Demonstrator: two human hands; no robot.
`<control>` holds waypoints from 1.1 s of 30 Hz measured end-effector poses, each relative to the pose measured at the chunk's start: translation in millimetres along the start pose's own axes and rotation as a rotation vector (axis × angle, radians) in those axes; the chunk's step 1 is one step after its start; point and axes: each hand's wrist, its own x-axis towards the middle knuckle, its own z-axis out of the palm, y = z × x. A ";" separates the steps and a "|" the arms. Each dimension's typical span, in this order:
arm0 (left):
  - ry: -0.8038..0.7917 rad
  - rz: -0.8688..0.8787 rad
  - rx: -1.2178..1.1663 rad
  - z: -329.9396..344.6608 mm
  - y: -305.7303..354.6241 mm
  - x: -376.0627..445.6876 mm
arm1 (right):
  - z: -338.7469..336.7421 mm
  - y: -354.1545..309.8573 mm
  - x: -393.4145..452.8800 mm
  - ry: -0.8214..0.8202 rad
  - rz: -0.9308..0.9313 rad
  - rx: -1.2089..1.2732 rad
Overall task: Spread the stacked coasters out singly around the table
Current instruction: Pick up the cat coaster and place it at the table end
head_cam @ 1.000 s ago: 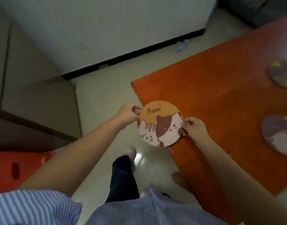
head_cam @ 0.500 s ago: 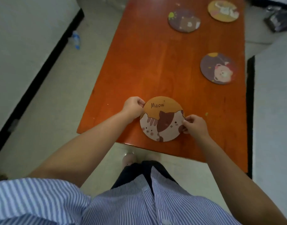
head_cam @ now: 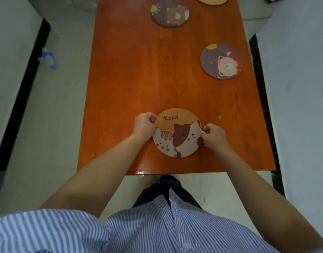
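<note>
A round orange coaster with a cat and the word "Meow" (head_cam: 177, 133) lies near the front edge of the orange wooden table (head_cam: 142, 73). My left hand (head_cam: 144, 123) pinches its left rim and my right hand (head_cam: 212, 136) pinches its right rim. I cannot tell whether it lies flat or whether more coasters sit under it. A purple bear coaster (head_cam: 221, 61) lies alone at the right. A purple coaster with a sun (head_cam: 169, 12) lies alone farther back. A yellow coaster (head_cam: 212, 0) is cut off by the top edge.
Pale floor runs along the table's left side, with a crumpled plastic bottle (head_cam: 47, 58) on it. A white surface with a black border (head_cam: 294, 88) flanks the right side. The table's front edge (head_cam: 175, 172) is just in front of my legs.
My view swung from the table's corner to its short end. Both hands kept hold of the cat coaster, which moved from over the table's edge to well onto the table top.
</note>
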 end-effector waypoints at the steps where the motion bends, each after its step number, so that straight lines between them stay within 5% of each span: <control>1: 0.011 0.006 -0.004 0.7 -0.6 0.0 | 0.9 0.0 0.9 0.008 0.002 -0.010; 14: 0.054 0.025 0.086 3.6 -4.0 -2.5 | 3.9 -4.4 1.3 0.101 -0.048 -0.178; 18: 0.104 0.111 0.095 -11.5 -17.4 -6.8 | 12.3 -21.9 -3.8 0.186 -0.263 -0.278; 26: 0.139 0.211 0.490 -91.4 -100.1 3.0 | 89.2 -134.6 -3.6 0.045 -0.549 -0.316; 33: -0.122 0.425 0.723 -162.0 -172.2 48.7 | 179.3 -233.1 23.8 0.143 -0.292 -0.336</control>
